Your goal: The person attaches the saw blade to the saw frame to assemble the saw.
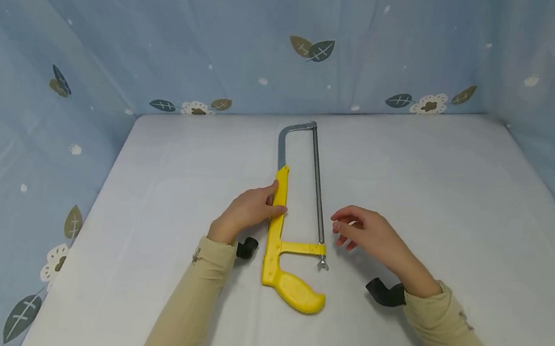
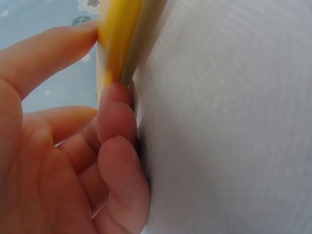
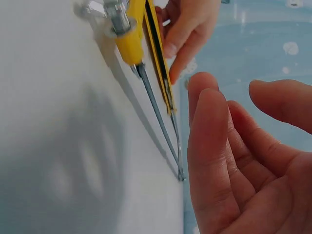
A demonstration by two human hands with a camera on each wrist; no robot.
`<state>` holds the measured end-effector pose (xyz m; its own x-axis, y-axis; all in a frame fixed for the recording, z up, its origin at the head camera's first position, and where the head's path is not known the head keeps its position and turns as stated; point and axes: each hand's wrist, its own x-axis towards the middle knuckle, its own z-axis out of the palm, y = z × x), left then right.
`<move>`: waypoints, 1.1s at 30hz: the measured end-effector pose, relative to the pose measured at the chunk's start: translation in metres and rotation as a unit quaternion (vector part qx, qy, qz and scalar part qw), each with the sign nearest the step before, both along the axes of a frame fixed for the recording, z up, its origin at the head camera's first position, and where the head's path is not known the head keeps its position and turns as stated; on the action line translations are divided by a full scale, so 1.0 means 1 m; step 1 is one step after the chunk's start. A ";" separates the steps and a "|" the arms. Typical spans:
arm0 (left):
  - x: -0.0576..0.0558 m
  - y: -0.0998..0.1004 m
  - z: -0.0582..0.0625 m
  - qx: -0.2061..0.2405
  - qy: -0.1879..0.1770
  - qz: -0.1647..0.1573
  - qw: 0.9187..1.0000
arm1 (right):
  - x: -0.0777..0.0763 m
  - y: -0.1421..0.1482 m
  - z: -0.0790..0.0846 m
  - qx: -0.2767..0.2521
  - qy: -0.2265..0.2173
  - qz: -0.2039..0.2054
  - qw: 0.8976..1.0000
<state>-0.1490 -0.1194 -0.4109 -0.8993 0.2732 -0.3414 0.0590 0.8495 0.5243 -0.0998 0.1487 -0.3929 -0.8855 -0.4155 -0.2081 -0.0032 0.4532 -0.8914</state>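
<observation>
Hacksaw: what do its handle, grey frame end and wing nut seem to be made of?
Yellow handle: smooth with a soft sheen; plastic or painted metal, the look leaves it open.
Grey frame end: probably steel, judging by its slim bent bar and dull grey finish.
Wing nut: likely plated metal, silvery with bright highlights.

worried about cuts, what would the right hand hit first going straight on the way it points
Probably the blade, in its half nearer the handle; the right hand could pass over it, as its height is unclear.
</observation>
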 end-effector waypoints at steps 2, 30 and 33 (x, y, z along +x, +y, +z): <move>-0.001 0.000 0.001 -0.005 -0.004 -0.003 1.000 | 0.003 -0.001 -0.001 0.003 -0.006 0.001 1.000; 0.015 -0.003 0.004 0.015 0.002 -0.007 1.000 | 0.045 -0.012 -0.015 0.049 -0.046 0.136 0.988; 0.013 -0.005 0.007 0.017 0.008 -0.004 1.000 | 0.043 -0.014 -0.012 0.062 -0.027 0.141 0.988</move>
